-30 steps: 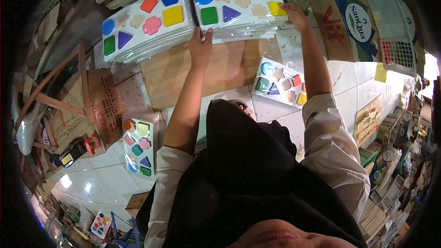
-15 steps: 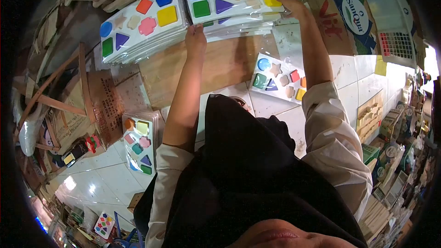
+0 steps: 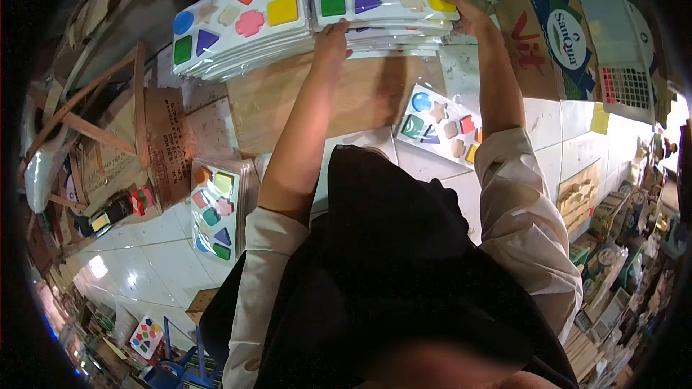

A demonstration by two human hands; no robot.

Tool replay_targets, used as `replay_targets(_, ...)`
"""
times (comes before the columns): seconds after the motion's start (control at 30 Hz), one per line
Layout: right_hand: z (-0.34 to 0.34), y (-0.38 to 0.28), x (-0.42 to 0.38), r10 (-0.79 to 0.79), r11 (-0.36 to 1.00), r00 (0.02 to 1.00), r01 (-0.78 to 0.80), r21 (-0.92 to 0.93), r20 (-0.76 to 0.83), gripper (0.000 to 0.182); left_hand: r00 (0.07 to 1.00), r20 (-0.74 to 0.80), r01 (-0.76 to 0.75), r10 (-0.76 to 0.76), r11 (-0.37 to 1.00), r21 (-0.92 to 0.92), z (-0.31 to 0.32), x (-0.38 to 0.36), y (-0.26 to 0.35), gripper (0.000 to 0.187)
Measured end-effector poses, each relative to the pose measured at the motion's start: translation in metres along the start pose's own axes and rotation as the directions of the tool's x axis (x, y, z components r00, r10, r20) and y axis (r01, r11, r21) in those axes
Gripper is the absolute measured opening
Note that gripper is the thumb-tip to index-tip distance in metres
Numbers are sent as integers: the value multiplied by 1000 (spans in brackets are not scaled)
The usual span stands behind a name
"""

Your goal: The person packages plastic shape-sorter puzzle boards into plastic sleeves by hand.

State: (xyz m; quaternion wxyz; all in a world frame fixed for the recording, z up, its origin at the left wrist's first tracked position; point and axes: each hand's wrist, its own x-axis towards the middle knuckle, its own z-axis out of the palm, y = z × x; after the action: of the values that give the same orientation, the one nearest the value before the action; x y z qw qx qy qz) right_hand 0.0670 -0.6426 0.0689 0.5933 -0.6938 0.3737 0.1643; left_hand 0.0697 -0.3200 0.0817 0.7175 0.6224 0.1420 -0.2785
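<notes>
Two stacks of plastic-wrapped shape puzzle boards lie side by side at the top of the view. The left stack (image 3: 238,36) and the right stack (image 3: 389,9) both show coloured shapes on white boards. My right hand (image 3: 467,16) grips the right end of the right stack's top board, thumb over the yellow square. At that stack's near left corner is my left hand (image 3: 333,42), fingertips against the edge and thumb apart. Lower boards in the right stack stick out unevenly toward me. One more wrapped shape puzzle board (image 3: 441,124) lies on the floor below my right hand.
A wooden board (image 3: 288,104) lies on the tiles before the stacks. Another wrapped puzzle pile (image 3: 216,209) sits left of my left arm, by a cardboard box (image 3: 167,140). On the right stand a printed carton (image 3: 533,43) and a white plastic crate (image 3: 627,83).
The view has shifted, so the stacks appear farther right and slightly higher. My left hand has slid a little right along the stack's near edge, its thumb now spread. My right hand keeps its hold.
</notes>
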Motion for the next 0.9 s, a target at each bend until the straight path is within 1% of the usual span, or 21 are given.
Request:
replay_targets(0.07, -1, 6, 8, 13, 1000, 999, -13, 25, 31, 58, 998, 24, 57, -58, 998, 23, -4, -2, -3, 38)
replay_targets(0.1, 2, 6, 1, -1, 997, 1000, -1, 83, 30, 59, 996, 44, 72, -73, 997, 27, -9, 1, -9, 47)
replay_targets(0.13, 4, 5, -8, -14, 990, 1000, 10, 141, 27, 60, 997, 38, 72, -73, 997, 24, -14, 2, -11, 47)
replay_targets(0.17, 8, 2, -18, -33, 970, 999, 37, 242, -20, 54, 997, 5, 82, -82, 995, -48, -18, 2, -14, 51)
replay_targets(0.2, 10, 6, -21, -30, 970, 999, 34, 239, -17, 54, 995, -25, 90, -93, 989, -120, -21, 3, -19, 55)
replay_targets(0.27, 14, 12, -24, -195, 918, 981, 184, 352, -4, 47, 988, -65, 121, -136, 972, -199, -25, 9, -26, 57)
replay_targets(0.33, 19, 24, -37, -244, 898, 970, 232, 373, -16, 45, 978, -102, 148, -182, 950, -276, -31, 8, -28, 60)
replay_targets(0.4, 24, 43, -57, -286, 878, 958, 276, 391, -34, 44, 989, -74, 98, -128, 943, -318, -38, 0, -34, 60)
replay_targets(0.43, 23, 57, -68, -270, 884, 959, 281, 374, -83, 46, 989, -75, 99, -129, 943, -317, -43, -4, -37, 60)
replay_targets(0.5, 17, 96, -92, -236, 896, 954, 288, 339, -186, 49, 997, -6, 72, -75, 978, -198, -56, -12, -49, 63)
replay_targets(0.57, 2, 168, -109, -589, 781, 802, 596, 185, -98, 53, 998, 13, 60, -59, 976, -207, -72, -16, -79, 65)
replay_targets(0.6, 3, 177, -121, -203, 868, 972, 236, 438, -123, 54, 999, 30, 45, -40, 975, -219, -80, -21, -90, 67)
replay_targets(0.63, -3, 236, -110, -335, 885, 920, 381, 266, -205, 49, 984, 172, 102, -52, 950, -295, -86, -34, -96, 63)
replay_targets(0.67, 20, 201, -163, -136, 863, 990, 132, 488, -27, 44, 949, 312, 169, -52, 918, -359, -94, -48, -101, 59)
replay_targets(0.7, 4, 296, -128, -469, 876, 881, 473, 98, -65, 42, 923, 374, 218, -95, 928, -301, -104, -54, -109, 55)
replay_targets(0.73, 44, 218, -183, -173, 969, 982, 184, 162, -79, 43, 892, 430, 261, -139, 935, -239, -111, -59, -119, 53)
replay_targets(0.77, 54, 258, -171, -44, 863, 999, 42, 503, -9, 46, 930, 350, 158, -110, 981, -113, -113, -68, -126, 53)
replay_targets(0.8, 68, 250, -180, -120, 828, 979, 8, 560, 164, 49, 960, 273, 62, -66, 998, 23, -115, -76, -134, 53)
replay_targets(0.83, 74, 265, -171, -44, 874, 979, -58, 482, 199, 53, 956, 263, 125, -131, 991, 42, -134, -73, -152, 56)
replay_targets(0.87, 84, 251, -173, -141, 902, 949, 6, 431, 282, 50, 952, 275, 125, -133, 991, 48, -148, -75, -162, 56)
replay_targets(0.9, 85, 220, -178, 13, 997, 966, -32, 68, 259, 45, 958, 270, 98, -101, 995, 27, -161, -79, -171, 55)
